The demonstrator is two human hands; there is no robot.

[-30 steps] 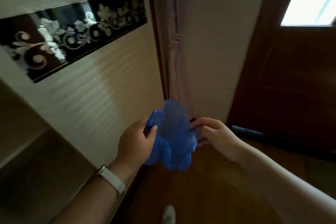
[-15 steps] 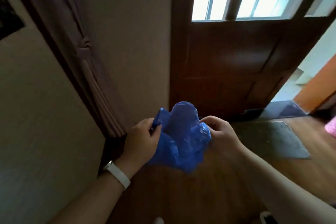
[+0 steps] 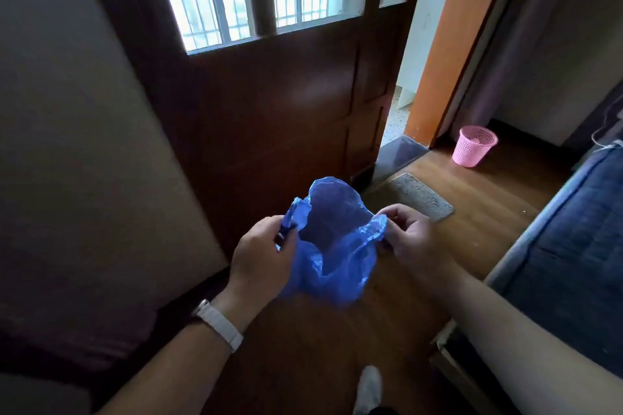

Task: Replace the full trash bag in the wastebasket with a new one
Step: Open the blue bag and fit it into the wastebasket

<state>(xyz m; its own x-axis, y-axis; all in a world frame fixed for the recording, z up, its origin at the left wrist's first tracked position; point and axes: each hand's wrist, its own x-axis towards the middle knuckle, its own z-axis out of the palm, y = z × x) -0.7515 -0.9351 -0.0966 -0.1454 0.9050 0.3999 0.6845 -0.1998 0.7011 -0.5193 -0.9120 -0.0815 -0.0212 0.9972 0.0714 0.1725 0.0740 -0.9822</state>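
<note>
A thin blue trash bag [image 3: 333,246] hangs between my hands at chest height, its mouth spread open and facing up. My left hand [image 3: 261,254] pinches the bag's left rim, with a white band on that wrist. My right hand [image 3: 409,237] pinches the right rim. A pink mesh wastebasket [image 3: 473,146] stands on the wooden floor at the far right, near an orange door frame, well away from my hands. I see no liner over its rim.
A dark wooden door [image 3: 269,104] with a barred window stands straight ahead. A grey doormat [image 3: 416,195] lies by the threshold. A blue bed or sofa [image 3: 566,246] fills the right side. A beige wall [image 3: 67,145] is at the left. My white shoe [image 3: 369,387] shows below.
The view has swung right, from the patterned wall and curtain to the door, and the pink wastebasket has come into sight. Both hands have kept hold of the bag and spread its mouth wider.
</note>
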